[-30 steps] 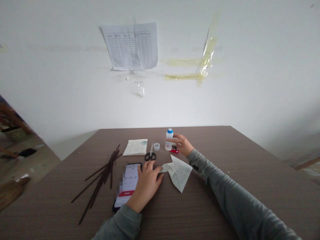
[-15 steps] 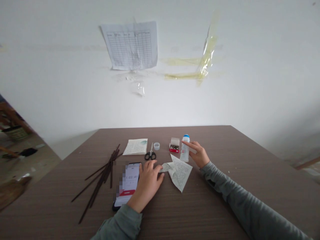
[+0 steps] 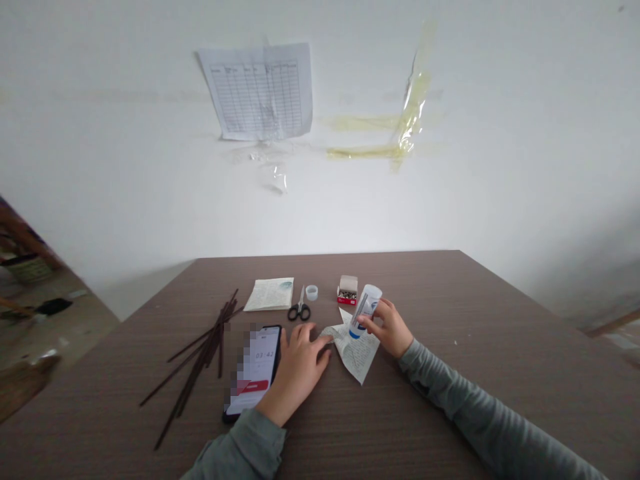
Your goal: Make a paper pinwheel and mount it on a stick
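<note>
Right hand (image 3: 393, 330) tips a bottle (image 3: 367, 307) over printed paper (image 3: 361, 362)

Nearest, two grey sleeves reach in across the brown counter (image 3: 430, 427). At the near left a phone (image 3: 261, 367) lies face up, its screen lit and partly blurred out. The left hand (image 3: 294, 367) is just right of it, palm down, fingers spread apart; the index fingertip is at the narrow, crumpled left end of the printed paper, though whether it presses on it I cannot tell. Left of the phone, thin dark sticks (image 3: 207, 343) lie in a loose, crossing bundle.

The right hand has its fingers clamped on the white bottle, which slants with its blue end down above the paper's middle; whether that end touches the paper is unclear.

Farther off, scissors (image 3: 300, 311) lie with their black handles toward the person. Beyond them, left to right, are a folded sheet (image 3: 269, 296), a small clear cup (image 3: 311, 297) and an open red box (image 3: 349, 281) with small dark pieces inside. On the far wall hangs a taped chart (image 3: 257, 93).
</note>
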The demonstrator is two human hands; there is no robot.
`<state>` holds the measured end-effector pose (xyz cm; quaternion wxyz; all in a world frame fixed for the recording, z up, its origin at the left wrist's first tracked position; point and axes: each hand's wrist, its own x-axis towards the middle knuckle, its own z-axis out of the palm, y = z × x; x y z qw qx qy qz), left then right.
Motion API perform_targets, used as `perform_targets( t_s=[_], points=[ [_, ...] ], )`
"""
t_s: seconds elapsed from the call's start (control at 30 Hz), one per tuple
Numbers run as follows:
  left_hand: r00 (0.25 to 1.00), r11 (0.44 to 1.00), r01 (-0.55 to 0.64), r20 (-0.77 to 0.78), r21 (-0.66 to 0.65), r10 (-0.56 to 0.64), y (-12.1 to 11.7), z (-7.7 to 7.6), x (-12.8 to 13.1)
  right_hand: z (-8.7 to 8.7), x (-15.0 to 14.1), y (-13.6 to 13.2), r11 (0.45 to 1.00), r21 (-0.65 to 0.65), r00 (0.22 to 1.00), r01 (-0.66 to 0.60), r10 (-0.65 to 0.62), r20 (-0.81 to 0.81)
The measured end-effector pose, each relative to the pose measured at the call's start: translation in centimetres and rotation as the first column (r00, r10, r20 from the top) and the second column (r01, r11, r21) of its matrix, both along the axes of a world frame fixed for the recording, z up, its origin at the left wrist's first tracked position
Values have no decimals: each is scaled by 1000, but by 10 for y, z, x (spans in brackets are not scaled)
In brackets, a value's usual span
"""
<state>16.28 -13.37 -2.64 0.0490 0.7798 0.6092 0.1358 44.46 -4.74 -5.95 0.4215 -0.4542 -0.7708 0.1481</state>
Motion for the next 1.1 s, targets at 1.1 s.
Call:
perform_targets(
  t_s=[1.1],
  points=[
    [999, 1000, -5, -43, 7, 5, -3, 11, 4, 3, -12, -10, 999, 16, 976, -45, 40, 214]
  ],
)
